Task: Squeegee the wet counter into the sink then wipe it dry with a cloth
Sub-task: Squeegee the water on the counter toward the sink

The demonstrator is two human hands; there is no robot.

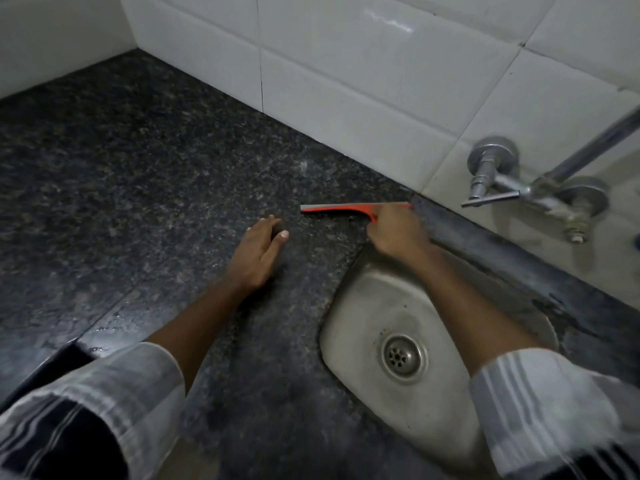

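The squeegee step is in hand: the right hand [398, 233] grips the orange squeegee [346, 207], blade down near the worktop's back edge by the sink [349, 327]. The left hand [258, 256] rests flat, fingers relaxed (holding nothing). Next, probably, draw the blade sinkward

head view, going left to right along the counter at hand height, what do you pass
left hand resting open on the counter → orange squeegee → right hand gripping its handle → tap on the tiled wall
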